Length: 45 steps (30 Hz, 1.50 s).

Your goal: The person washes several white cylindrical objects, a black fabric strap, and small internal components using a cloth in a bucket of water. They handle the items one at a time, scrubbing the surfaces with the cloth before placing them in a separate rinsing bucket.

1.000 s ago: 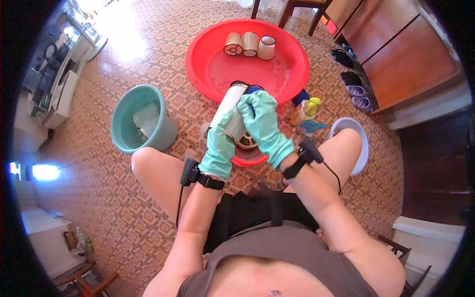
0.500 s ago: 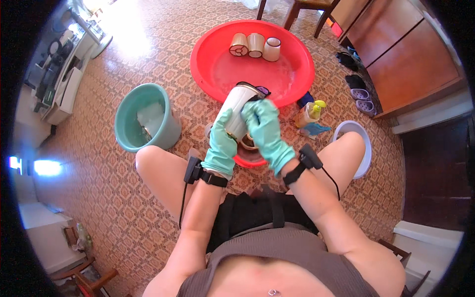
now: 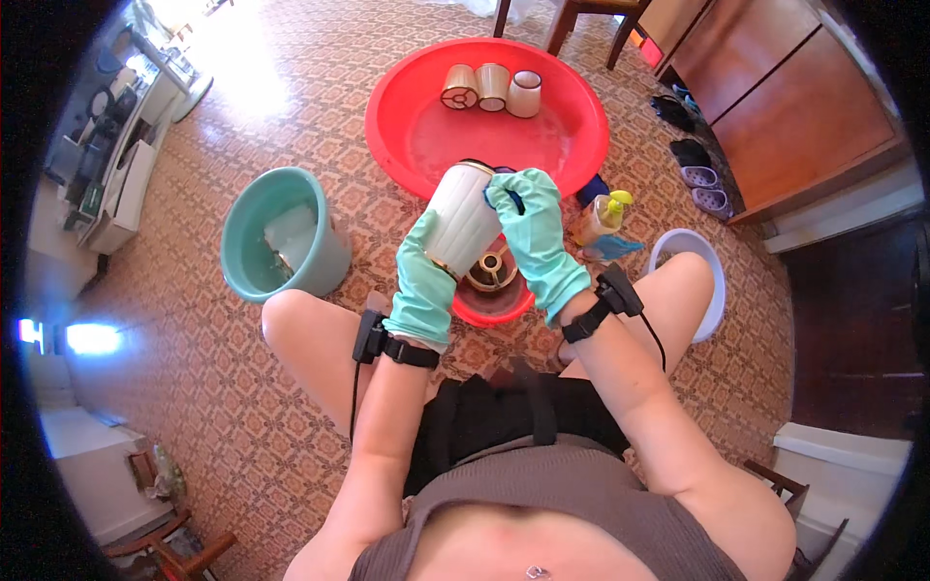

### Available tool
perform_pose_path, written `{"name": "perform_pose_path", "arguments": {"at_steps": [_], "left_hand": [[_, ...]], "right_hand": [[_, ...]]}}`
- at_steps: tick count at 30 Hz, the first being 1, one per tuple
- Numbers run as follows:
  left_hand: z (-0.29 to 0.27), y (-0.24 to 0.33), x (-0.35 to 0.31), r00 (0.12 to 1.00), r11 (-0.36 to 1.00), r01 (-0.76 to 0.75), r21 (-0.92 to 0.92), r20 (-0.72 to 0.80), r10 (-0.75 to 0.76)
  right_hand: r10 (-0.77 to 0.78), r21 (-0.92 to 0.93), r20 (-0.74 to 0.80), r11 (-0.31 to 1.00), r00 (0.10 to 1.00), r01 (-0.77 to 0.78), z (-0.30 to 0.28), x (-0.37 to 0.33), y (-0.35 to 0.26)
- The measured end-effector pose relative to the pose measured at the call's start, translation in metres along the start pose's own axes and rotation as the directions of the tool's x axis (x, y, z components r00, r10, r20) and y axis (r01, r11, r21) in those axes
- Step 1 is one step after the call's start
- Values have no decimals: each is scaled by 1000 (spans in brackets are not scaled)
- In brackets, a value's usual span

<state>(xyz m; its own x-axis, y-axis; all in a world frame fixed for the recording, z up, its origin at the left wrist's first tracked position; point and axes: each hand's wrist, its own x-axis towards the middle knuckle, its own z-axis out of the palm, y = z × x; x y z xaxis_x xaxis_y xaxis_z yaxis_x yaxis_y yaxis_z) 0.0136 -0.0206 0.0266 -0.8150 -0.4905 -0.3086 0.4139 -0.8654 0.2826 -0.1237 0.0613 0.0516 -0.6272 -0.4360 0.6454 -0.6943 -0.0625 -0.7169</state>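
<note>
My left hand [image 3: 423, 281], in a green rubber glove, grips a white lampshade [image 3: 461, 218] with dark and gold trim, tilted over a small red basin [image 3: 481, 312]. My gloved right hand [image 3: 528, 218] is closed at the shade's right side, pinching a small dark blue thing [image 3: 506, 199] against or close to it; fingers hide most of that, so its kind is unclear. Below the hands, a gold-rimmed ring with a central hub [image 3: 491, 269], like a lampshade frame, sits in the small basin. Three more lampshades [image 3: 492, 87] lie in the large red basin [image 3: 392, 145] beyond.
A green bucket [image 3: 339, 257] with a whitish thing inside stands at left. Right of the hands are a pump bottle [image 3: 603, 215] with a yellow-green top, a blue packet [image 3: 616, 247] and a pale tub [image 3: 715, 290]. Purple clogs [image 3: 712, 200] lie by the brown cabinet [image 3: 794, 116].
The lampshade has turned so more of its side faces me. My right hand has shifted up along its right edge, and the ring in the small basin shows more.
</note>
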Motion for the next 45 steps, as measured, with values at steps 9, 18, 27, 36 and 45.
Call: {"name": "perform_pose_path", "arguments": {"at_steps": [9,18,27,36,45], "left_hand": [[-5,1,-2,996,998,48,28,-78,-46],[-8,-2,-2,999,998,-47,28,-20,48],[0,5,-4,996,988,-87,131,-22,90],[1,5,-1,996,989,-76,125,-45,82],[-31,12,11,998,998,4,68,64,-9]], "right_hand": [[86,-34,-28,996,996,-87,-1,-35,-14],[-177,-222,49,958,983,183,7,-12,-16],[-299,-204,189,920,935,335,-11,10,4],[-289,-101,253,941,923,322,-10,-1,-6],[-174,148,280,980,944,137,25,-59,-42]]}}
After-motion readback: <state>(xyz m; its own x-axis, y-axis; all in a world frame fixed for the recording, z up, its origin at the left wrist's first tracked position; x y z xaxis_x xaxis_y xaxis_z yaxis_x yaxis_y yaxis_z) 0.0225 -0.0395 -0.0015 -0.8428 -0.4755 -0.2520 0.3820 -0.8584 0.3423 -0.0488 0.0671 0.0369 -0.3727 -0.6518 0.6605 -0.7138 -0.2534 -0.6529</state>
